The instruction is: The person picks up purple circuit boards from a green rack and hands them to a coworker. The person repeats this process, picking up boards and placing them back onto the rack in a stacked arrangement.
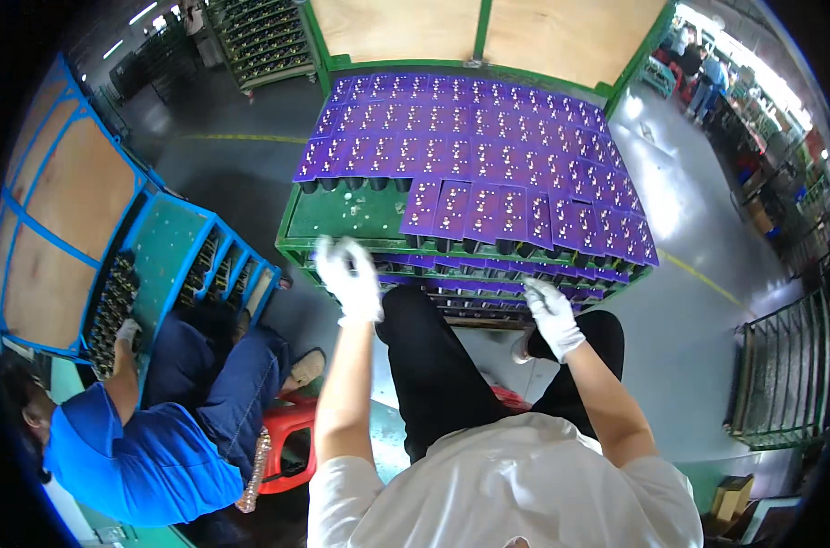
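My left hand (349,281), in a white glove, is raised just off the front left edge of the green rack (342,215). Its fingers are bent and spread, slightly blurred, with nothing visible in them. My right hand (554,318), also gloved in white, hovers above my right knee near the rack's lower tiers. Its fingers stretch out and it holds nothing that I can see. Purple cards (452,151) dotted with small shiny metal parts cover most of the rack's top, lying on dark round pieces (378,184). The front left part of the top shows bare green surface.
At left a co-worker in a blue shirt (141,457) sits by a blue-framed rack (173,242), one gloved hand on dark parts. A red stool (290,445) stands between us. Another rack (785,370) is at right, one (259,41) behind. People stand far right.
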{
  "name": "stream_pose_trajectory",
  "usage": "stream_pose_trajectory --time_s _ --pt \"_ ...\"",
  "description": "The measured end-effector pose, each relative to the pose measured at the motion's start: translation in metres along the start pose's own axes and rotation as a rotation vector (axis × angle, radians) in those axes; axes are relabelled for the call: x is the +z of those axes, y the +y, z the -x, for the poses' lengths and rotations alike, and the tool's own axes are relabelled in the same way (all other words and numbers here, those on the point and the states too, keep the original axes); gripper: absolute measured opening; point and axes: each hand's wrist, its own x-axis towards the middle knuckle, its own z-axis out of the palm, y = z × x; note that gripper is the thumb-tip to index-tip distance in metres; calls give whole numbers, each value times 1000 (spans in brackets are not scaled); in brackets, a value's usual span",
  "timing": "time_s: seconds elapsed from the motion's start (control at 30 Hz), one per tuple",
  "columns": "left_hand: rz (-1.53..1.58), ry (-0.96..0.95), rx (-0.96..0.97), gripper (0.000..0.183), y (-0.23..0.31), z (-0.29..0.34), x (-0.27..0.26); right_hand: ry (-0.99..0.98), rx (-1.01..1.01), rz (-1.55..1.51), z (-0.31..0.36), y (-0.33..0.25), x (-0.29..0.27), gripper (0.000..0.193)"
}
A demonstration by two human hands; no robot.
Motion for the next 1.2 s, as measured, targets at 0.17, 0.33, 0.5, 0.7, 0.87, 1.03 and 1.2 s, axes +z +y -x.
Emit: stream_pose_trajectory --time_s 0.17,0.33,0.5,0.7,0.87,1.03,1.2 --pt "182 -208 -81 28 75 52 8 -3 -121 172 -21 -44 27 35" --pt "-84 -350 -78 51 62 29 34 247 -231 307 -33 -49 29 44" --pt "-209 -560 -83 54 50 22 44 41 -108 462 -37 -45 41 60" --pt "-315 -820 -105 64 52 -1 59 120 68 510 -59 -44 77 58" --pt "-399 -980 -140 63 27 8 89 209 92 312 -73 -67 80 53" --pt "574 -815 -346 56 -9 25 92 325 -11 172 -81 -70 86 52" --pt "-33 -1159 -101 51 46 -13 66 356 -44 180 -81 -70 78 43"
